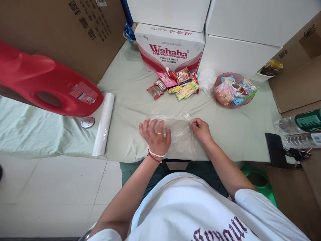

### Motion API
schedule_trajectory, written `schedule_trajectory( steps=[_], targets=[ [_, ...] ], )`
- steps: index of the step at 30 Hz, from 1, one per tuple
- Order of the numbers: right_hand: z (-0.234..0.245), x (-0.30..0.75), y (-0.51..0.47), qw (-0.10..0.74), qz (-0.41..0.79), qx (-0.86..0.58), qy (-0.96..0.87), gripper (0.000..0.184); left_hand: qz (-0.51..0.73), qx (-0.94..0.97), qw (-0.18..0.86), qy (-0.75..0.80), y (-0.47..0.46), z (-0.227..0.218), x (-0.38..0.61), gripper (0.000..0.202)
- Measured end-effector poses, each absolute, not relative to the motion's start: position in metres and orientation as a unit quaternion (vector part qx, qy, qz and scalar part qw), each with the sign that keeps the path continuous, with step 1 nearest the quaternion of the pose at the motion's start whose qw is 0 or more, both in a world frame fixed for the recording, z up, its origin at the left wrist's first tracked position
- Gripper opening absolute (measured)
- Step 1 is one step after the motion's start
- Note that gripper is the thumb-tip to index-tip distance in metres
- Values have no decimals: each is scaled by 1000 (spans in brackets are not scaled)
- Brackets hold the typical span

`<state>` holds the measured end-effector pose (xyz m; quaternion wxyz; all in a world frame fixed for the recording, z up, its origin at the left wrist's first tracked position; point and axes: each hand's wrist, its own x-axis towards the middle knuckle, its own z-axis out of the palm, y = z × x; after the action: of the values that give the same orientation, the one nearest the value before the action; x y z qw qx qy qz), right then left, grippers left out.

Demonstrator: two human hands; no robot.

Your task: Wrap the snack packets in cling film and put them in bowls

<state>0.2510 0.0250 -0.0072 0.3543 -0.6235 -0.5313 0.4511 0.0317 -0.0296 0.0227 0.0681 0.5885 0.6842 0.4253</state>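
Observation:
A clear plastic bag (182, 135) lies spread on the pale green cloth in front of me. Its upper right corner is pinched between the thumb and fingers of my right hand (201, 130). My left hand (156, 135), with a ring and bracelets, is over the bag's left side, fingers spread and slightly blurred; whether it touches the plastic I cannot tell. Beyond the bag is a pile of wrapped snacks (175, 83). Right of the pile sits a crumpled clump of clear plastic (207, 81), beside a pink bowl (220, 100) of wrapped snacks.
At left stand a roll of plastic bags (103, 125), a round metallic disc (87, 122) and a large red jug (50, 83). A Wahaha carton (172, 50) backs the table. Plastic bottles (301, 122) and a black phone-like object (275, 149) lie at the right edge.

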Motion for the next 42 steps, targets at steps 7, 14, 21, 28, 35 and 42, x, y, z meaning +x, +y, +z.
schedule_trajectory(
  steps=[7,14,21,28,35,42],
  targets=[
    [-7,271,30,404,485,-632,-449,27,218,689,152,674,-26,4,14,47],
    [25,291,12,453,201,-661,-563,24,204,711,197,644,-22,0,0,54],
    [42,229,-65,250,198,-377,-870,19,255,656,320,634,-9,-2,-23,52],
    [25,178,-82,26,183,-413,-892,33,170,706,299,619,-10,6,-25,56],
    [39,209,-87,149,190,-377,-894,29,91,764,279,575,-10,6,-33,70],
    [16,307,-100,123,222,-393,-884,58,2,816,247,522,-11,10,-52,84]
  ],
)
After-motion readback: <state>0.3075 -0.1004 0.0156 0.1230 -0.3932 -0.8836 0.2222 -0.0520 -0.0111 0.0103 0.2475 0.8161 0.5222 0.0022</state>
